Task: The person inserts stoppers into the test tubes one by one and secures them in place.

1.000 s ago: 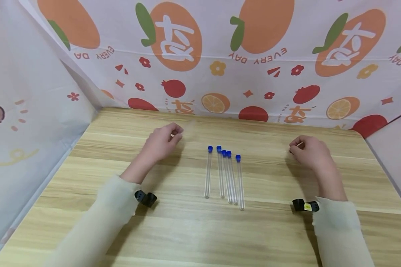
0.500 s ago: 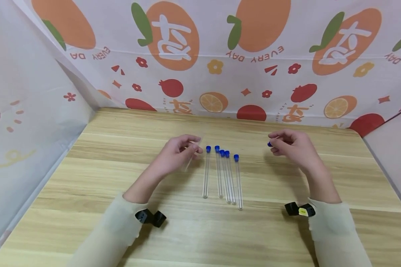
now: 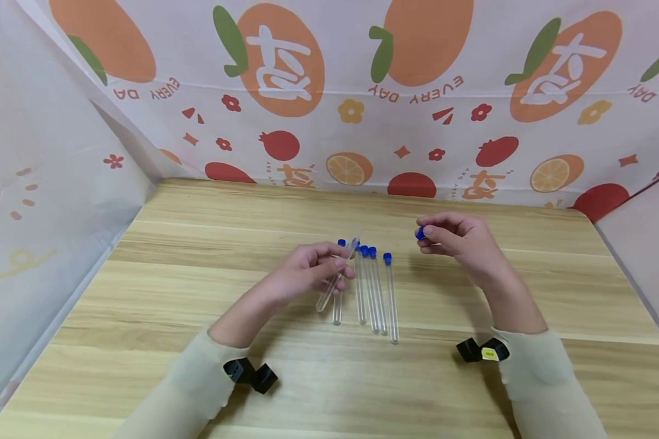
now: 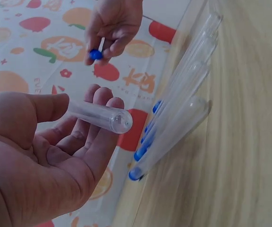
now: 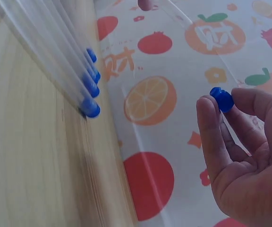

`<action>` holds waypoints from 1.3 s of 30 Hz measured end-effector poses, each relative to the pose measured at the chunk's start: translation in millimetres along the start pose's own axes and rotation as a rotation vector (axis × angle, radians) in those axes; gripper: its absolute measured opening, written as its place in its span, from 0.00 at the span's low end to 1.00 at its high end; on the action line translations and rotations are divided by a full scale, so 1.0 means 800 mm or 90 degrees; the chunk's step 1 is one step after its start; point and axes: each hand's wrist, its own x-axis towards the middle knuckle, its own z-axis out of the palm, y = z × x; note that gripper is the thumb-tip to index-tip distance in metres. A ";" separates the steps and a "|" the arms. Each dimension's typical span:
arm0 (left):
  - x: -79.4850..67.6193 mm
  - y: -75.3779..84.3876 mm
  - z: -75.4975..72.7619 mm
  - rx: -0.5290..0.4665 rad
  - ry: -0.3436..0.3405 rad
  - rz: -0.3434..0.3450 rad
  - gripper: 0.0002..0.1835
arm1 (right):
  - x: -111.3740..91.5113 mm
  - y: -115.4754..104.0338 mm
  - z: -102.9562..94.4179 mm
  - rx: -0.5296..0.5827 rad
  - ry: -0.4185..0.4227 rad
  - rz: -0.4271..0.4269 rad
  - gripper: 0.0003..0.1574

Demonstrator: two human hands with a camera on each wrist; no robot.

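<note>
My left hand (image 3: pixel 314 272) pinches an uncapped clear test tube (image 4: pixel 100 116) between thumb and fingers. The tube slants in the head view, its rounded end low at the left and its top up to the right, overlapping the leftmost capped tube. To the right, my right hand (image 3: pixel 458 241) holds a small blue cap (image 5: pixel 223 100) between thumb and fingertips, as the right wrist view shows close up. Between the hands, several clear test tubes (image 3: pixel 392 305) with blue caps lie side by side on the table, capped ends toward the back.
The wood-grain table (image 3: pixel 329 390) runs back to a fruit-print cloth (image 3: pixel 307 143) hanging behind it. A pale cloth (image 3: pixel 44 201) hangs on the left side. Each wrist wears a small black camera, such as the left camera (image 3: pixel 249 374).
Both hands have moved toward each other. My left hand has carried the uncapped tube right to the leftmost lying tube; my right hand has brought the blue cap left. The lying tubes stay put.
</note>
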 end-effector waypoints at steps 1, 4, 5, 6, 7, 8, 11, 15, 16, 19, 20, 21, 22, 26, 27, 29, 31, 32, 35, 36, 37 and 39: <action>0.000 0.000 0.002 -0.002 -0.009 0.003 0.19 | 0.000 0.000 0.001 0.002 -0.004 0.002 0.14; 0.000 0.000 0.006 -0.008 -0.031 0.001 0.19 | 0.000 -0.001 0.006 0.011 -0.015 0.004 0.14; 0.001 0.000 0.007 -0.009 -0.039 0.000 0.19 | 0.001 -0.002 0.008 0.015 -0.018 0.005 0.14; 0.001 -0.001 0.008 -0.011 -0.045 -0.003 0.19 | 0.001 -0.003 0.010 0.019 -0.020 0.006 0.13; 0.001 0.000 0.009 -0.014 -0.048 -0.010 0.19 | 0.001 -0.003 0.012 0.024 -0.022 0.007 0.13; 0.001 0.000 0.010 -0.018 -0.054 -0.015 0.19 | 0.001 -0.004 0.014 0.028 -0.024 0.010 0.13; 0.002 -0.001 0.013 -0.030 -0.072 -0.027 0.19 | 0.002 -0.004 0.021 0.039 -0.032 0.018 0.11; 0.002 -0.004 0.018 -0.044 -0.089 -0.035 0.21 | 0.003 -0.002 0.029 0.056 -0.043 0.032 0.12; 0.002 -0.004 0.019 -0.046 -0.091 -0.035 0.21 | 0.003 -0.002 0.031 0.059 -0.045 0.033 0.12; 0.000 -0.006 0.024 -0.054 -0.095 -0.041 0.21 | 0.003 0.001 0.036 0.071 -0.051 0.036 0.14; 0.000 -0.006 0.025 -0.058 -0.099 -0.043 0.21 | 0.003 0.001 0.038 0.075 -0.052 0.036 0.14; 0.001 -0.007 0.027 -0.060 -0.102 -0.045 0.21 | 0.002 0.002 0.039 0.077 -0.054 0.034 0.13; 0.001 -0.007 0.028 -0.062 -0.104 -0.045 0.21 | 0.002 0.002 0.040 0.078 -0.055 0.033 0.13; 0.001 -0.009 0.033 -0.070 -0.119 -0.048 0.21 | 0.001 0.002 0.045 0.070 -0.064 0.032 0.10; 0.000 -0.009 0.034 -0.070 -0.122 -0.049 0.21 | 0.000 0.001 0.046 0.067 -0.068 0.030 0.10; 0.000 -0.009 0.036 -0.069 -0.129 -0.049 0.21 | -0.001 0.000 0.047 0.060 -0.076 0.027 0.10; -0.001 -0.009 0.037 -0.066 -0.135 -0.050 0.21 | -0.002 0.000 0.048 0.055 -0.085 0.022 0.10; -0.001 -0.009 0.037 -0.064 -0.137 -0.050 0.21 | -0.002 0.000 0.049 0.053 -0.089 0.019 0.11; -0.001 -0.009 0.038 -0.058 -0.142 -0.048 0.21 | -0.002 0.001 0.050 0.046 -0.097 0.015 0.12; -0.001 -0.009 0.039 -0.057 -0.142 -0.049 0.21 | -0.003 0.002 0.050 0.044 -0.099 0.015 0.12; -0.001 -0.009 0.039 -0.057 -0.142 -0.050 0.21 | -0.003 0.002 0.051 0.042 -0.101 0.016 0.12; -0.001 -0.010 0.040 -0.058 -0.143 -0.052 0.21 | -0.003 0.003 0.051 0.042 -0.102 0.021 0.11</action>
